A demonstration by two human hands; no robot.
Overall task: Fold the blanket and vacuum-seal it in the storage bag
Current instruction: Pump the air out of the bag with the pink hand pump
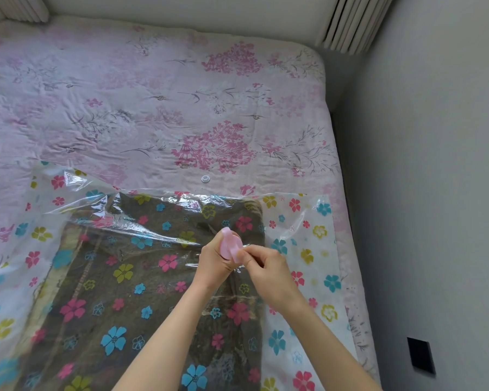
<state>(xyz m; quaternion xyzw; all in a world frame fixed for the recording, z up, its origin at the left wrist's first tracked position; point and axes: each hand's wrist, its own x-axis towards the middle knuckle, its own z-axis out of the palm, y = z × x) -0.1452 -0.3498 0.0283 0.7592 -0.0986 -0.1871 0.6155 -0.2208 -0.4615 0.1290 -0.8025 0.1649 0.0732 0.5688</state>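
A clear storage bag (308,241) printed with coloured flowers lies flat on the bed. Inside it sits the folded dark brown blanket (141,280). Over the bag's upper middle my left hand (213,262) grips a pink round valve cap (230,245), held up off the plastic. My right hand (261,265) pinches the cap's right edge with thumb and fingertips. Both forearms reach in from the bottom of the view. A small white valve piece (205,179) lies on the bed just beyond the bag's far edge.
The bed (153,94) is covered with a pink floral quilt that stretches beyond the bag. A grey wall (435,165) runs along the bed's right side, with a black socket (421,355) low on it. A radiator (353,21) stands at the back right.
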